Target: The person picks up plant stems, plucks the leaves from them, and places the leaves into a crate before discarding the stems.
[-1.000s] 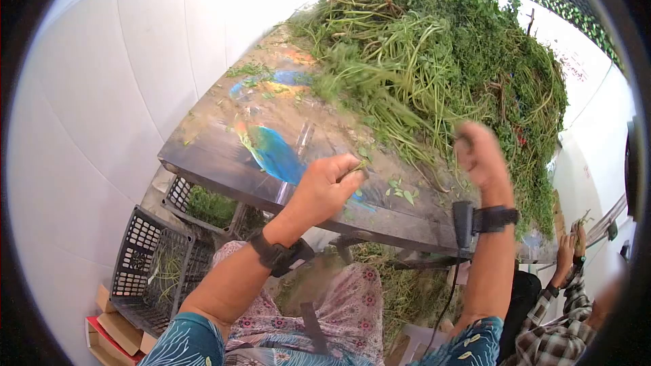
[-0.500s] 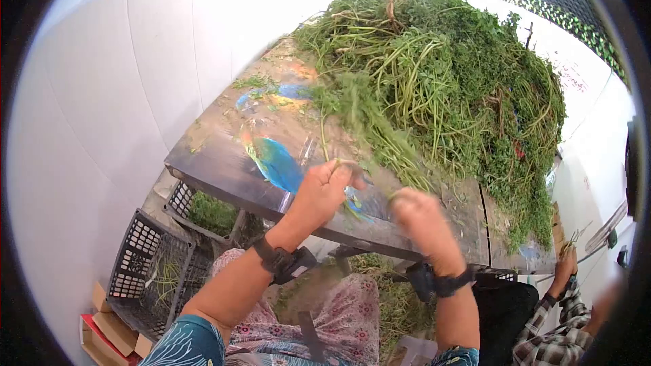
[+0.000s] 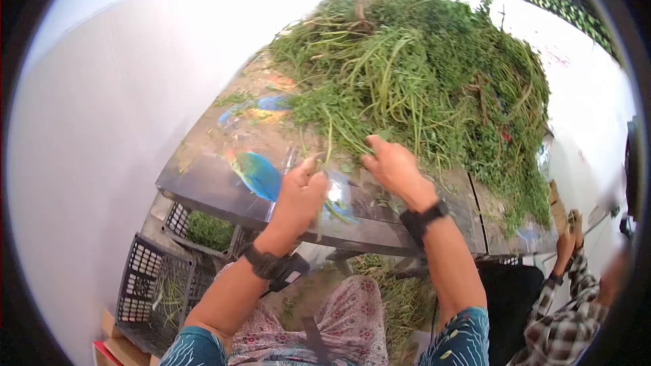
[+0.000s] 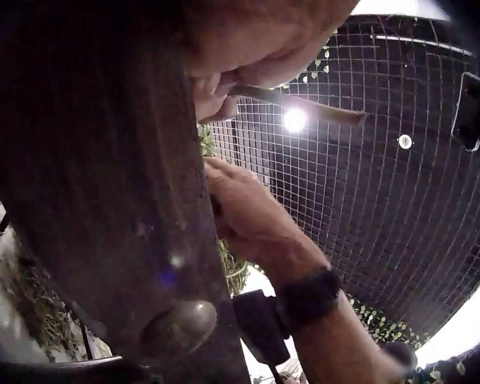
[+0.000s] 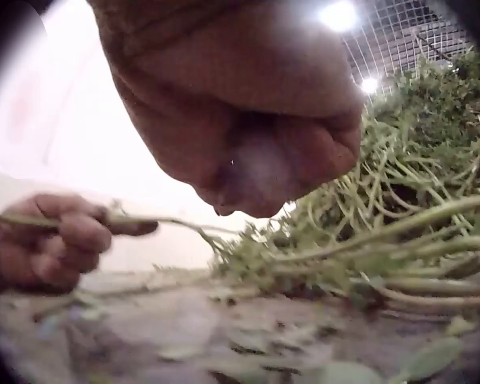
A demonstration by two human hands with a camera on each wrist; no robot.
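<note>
At 12 o'clock, tabletop (image 3: 207, 156): herb pile (image 3: 420, 81) | its 7 o'clock: left hand (image 3: 300, 196) pinches stem (image 3: 330, 139) | its 6 o'clock: right hand (image 3: 399, 171) partly curled, hold unclear | likely picking stems; next calls for right-hand pinch

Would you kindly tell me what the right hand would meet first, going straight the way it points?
The right hand would probably meet the stems at the near edge of the pile first, though depth is unclear.
</note>
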